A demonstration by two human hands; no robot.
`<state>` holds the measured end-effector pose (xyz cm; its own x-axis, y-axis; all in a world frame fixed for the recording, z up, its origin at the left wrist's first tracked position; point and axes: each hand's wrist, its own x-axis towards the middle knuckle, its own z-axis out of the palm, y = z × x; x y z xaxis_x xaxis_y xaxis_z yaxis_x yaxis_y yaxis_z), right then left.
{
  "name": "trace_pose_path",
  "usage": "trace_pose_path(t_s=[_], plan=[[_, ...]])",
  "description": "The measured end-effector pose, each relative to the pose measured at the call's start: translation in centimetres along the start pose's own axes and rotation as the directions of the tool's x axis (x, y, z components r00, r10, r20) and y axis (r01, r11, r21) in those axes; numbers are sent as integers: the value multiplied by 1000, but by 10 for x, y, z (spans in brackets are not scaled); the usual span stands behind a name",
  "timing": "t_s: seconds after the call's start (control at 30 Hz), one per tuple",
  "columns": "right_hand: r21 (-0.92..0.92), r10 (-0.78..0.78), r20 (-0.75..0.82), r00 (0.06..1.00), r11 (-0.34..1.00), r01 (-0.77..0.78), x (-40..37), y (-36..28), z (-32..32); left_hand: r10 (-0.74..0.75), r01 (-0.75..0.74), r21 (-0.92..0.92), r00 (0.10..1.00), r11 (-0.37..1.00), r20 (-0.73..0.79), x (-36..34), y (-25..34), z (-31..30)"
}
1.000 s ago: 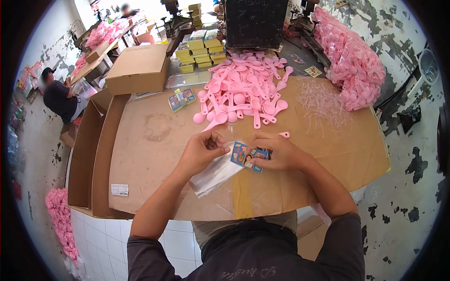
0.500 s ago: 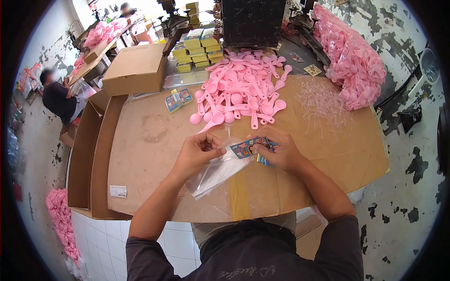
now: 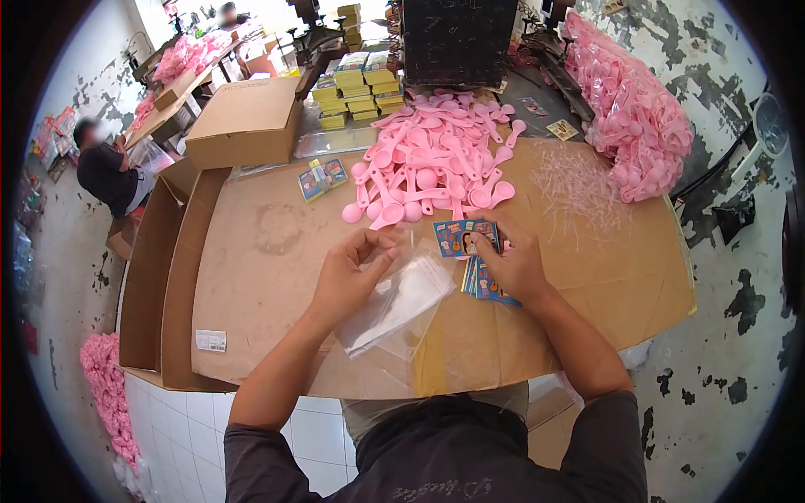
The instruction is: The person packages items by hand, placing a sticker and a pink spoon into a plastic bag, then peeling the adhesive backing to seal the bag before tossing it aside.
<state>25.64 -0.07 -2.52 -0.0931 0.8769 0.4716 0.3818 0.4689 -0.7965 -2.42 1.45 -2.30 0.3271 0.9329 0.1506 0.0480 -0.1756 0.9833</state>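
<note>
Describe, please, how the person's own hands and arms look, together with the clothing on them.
The left hand and right hand are bare: no gloves, watch or bracelet can be seen. Dark short sleeves end near the elbows. They belong to a dark shirt with pale, script-like lettering, too unclear to read.

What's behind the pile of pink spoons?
A black box stands behind the pink spoons, with stacked cards to its left. The box hides whatever lies directly behind it.
</note>
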Motion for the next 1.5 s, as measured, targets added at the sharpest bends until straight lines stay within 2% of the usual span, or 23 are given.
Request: trace_pose_path(t_s=[0.03,0.13,0.23,0.33,0.43,0.53,0.63,0.73,0.8,0.83,0.93,1.03,1.13,1.23,1.33,1.43,1.5], plan=[[16,10,-10,1000,1000,-10,0,-3,1,22,-21,-106,1000,994,4,1,1,0],[392,133,-10,991,912,-118,0,-13,8,-98,120,-236,990,964,99,-3,19,1],[407,155,-27,988,904,-131,0,-16,8,-167,200,-247,975,948,149,-7,21,7],[451,174,-13,985,880,-149,0,-11,8,-166,212,-248,967,945,195,-9,27,8],[383,240,83,967,888,-253,0,-6,6,-140,209,-332,965,920,220,-7,28,4],[494,262,93,960,826,-273,0,-15,9,-186,257,-327,955,910,231,-10,27,6],[519,209,-6,978,837,-176,1,-20,8,-179,226,-226,961,948,213,-10,18,11],[507,196,31,980,842,-184,-2,-23,7,-173,217,-226,964,950,201,-11,18,13],[231,-17,119,993,973,-11,0,-15,-1,-143,186,-209,969,960,203,-11,20,15],[91,-111,186,976,991,95,1,-13,-4,-129,170,-200,971,965,204,-12,21,16],[43,-103,261,960,995,95,-2,-17,-3,-126,162,-119,956,980,267,-16,20,20],[367,117,128,985,917,-156,-6,-21,6,-147,171,-96,965,981,215,-18,18,23],[439,107,-101,989,897,-52,3,-23,3,-162,183,-110,970,977,179,-14,20,18],[511,60,-156,986,859,28,3,-20,7,-144,173,-165,974,971,174,-13,12,18],[452,91,42,995,886,-100,-3,-11,5,-146,166,-144,980,976,136,-14,15,20],[92,-106,206,973,992,89,-1,-5,-3,-125,137,-64,978,988,164,-15,22,20],[277,-11,165,986,960,-36,-4,-19,6,-86,66,95,969,993,230,-17,23,19]])
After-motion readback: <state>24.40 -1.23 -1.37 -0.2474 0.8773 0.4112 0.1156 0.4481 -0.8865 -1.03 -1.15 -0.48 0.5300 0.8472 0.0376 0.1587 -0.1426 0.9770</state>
